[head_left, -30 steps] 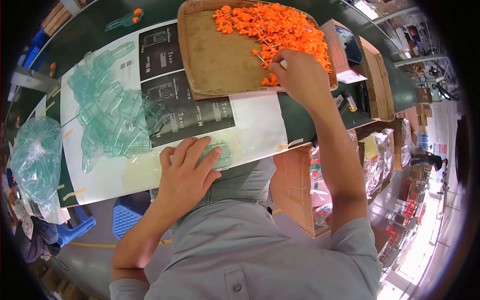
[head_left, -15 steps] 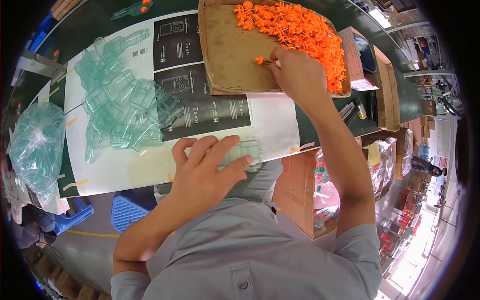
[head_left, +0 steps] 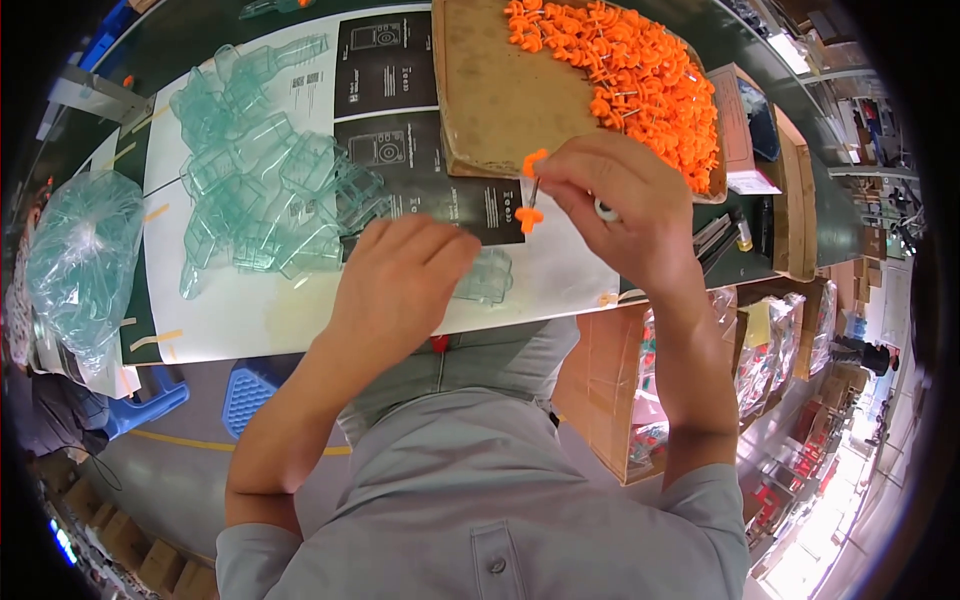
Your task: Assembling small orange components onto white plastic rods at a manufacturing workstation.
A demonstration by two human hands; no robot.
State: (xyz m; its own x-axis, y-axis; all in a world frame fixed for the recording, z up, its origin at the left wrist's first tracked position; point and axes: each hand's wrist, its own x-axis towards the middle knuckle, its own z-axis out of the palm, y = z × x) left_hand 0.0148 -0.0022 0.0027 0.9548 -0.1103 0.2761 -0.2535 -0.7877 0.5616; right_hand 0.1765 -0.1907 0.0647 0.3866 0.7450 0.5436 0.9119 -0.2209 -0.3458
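My right hand (head_left: 625, 205) pinches an orange plastic piece with a thin metal rod (head_left: 533, 190) between thumb and fingertips. The rod points down, with orange ends at top and bottom, just in front of the cardboard tray. Over the white sheet, my left hand (head_left: 405, 280) has its fingers bent and closed at a translucent green plastic part (head_left: 487, 277), which sticks out to the right. The left fingertips are partly hidden. Several like green parts (head_left: 265, 190) lie heaped to the left. In the shallow cardboard tray (head_left: 510, 95), many orange pieces (head_left: 640, 80) are piled at the right.
A clear bag of green parts (head_left: 85, 260) sits at the table's left. Right of the tray stand a small open box (head_left: 742, 130) and some tools (head_left: 725, 232). Cartons with bagged goods (head_left: 605, 390) stand below at right; a blue stool (head_left: 250, 400) is under the table.
My right hand has come out of the tray, back toward me, with the orange piece. My left hand's fingers have drawn together around the green part. The whole view has shifted slightly.
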